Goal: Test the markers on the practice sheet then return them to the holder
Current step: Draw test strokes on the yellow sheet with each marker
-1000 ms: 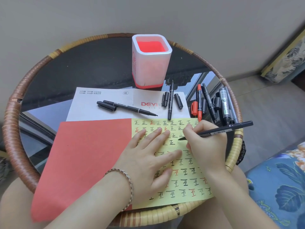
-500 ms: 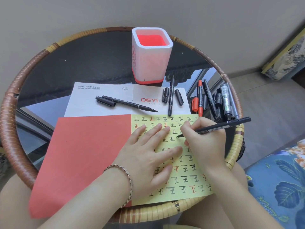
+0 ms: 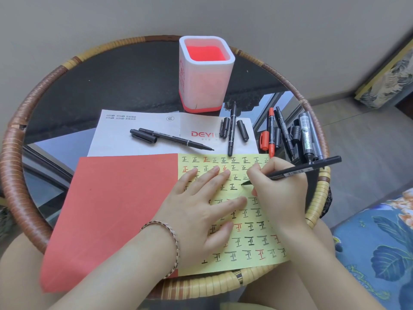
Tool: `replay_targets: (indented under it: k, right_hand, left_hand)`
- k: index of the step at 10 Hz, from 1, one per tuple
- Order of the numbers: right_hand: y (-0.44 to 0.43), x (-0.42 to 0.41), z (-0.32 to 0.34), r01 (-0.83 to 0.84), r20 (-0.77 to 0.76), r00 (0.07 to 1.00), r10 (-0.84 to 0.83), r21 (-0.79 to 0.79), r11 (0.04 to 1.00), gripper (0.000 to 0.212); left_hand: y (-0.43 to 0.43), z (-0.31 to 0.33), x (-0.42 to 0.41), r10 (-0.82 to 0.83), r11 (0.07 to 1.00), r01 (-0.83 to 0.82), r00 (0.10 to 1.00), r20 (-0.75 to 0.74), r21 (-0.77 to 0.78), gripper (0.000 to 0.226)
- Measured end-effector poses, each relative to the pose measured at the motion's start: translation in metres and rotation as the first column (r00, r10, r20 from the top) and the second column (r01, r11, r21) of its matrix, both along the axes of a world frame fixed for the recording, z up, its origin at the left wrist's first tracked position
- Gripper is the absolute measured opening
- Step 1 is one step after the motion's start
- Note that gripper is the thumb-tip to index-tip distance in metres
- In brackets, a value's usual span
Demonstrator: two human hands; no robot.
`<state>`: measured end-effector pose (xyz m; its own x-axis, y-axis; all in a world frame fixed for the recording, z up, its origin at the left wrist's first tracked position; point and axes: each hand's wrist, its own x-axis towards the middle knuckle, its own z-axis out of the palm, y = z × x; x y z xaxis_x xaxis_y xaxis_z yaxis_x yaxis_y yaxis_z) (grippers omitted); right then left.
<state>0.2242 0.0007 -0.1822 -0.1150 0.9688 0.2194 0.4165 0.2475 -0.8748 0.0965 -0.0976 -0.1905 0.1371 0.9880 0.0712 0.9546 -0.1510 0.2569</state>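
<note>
My right hand [image 3: 278, 193] grips a black marker [image 3: 301, 170], its tip touching the yellow practice sheet [image 3: 250, 238] that is covered in rows of written characters. My left hand [image 3: 201, 211] lies flat with fingers spread on that sheet, pinning it down. The white and red holder [image 3: 205, 86] stands upright at the back of the table with nothing showing inside. Uncapped black markers [image 3: 176, 139] [image 3: 232, 130] lie on a white printed sheet [image 3: 138, 135] with loose caps beside them. A red marker [image 3: 271, 130] and several black ones [image 3: 306, 135] lie at the right.
A red sheet [image 3: 111, 211] lies left of the yellow one. Everything rests on a round glass table with a woven rim [image 3: 13, 166]. A wall stands behind it. A blue floral cushion [image 3: 377, 247] is at the lower right.
The marker tip has moved slightly along the sheet as my right hand writes. My left hand stays flat on the sheet. The camera view has shifted a little.
</note>
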Motion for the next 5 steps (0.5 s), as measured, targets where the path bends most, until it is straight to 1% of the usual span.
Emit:
replay_targets:
  k: [3, 5]
  right_hand:
    - [-0.0018, -0.0012, 0.0011, 0.001, -0.006, 1.000, -0.001, -0.013, 1.000, 0.029]
    - [-0.0011, -0.0004, -0.0018, 0.009, -0.009, 1.000, -0.009, 0.010, 1.000, 0.028]
  left_hand:
    - [0.0001, -0.0012, -0.0001, 0.001, 1.000, -0.001, 1.000, 0.006, 0.005, 0.040]
    - [-0.0001, -0.0007, -0.0001, 0.003, 1.000, -0.003, 1.000, 0.015, 0.007, 0.040]
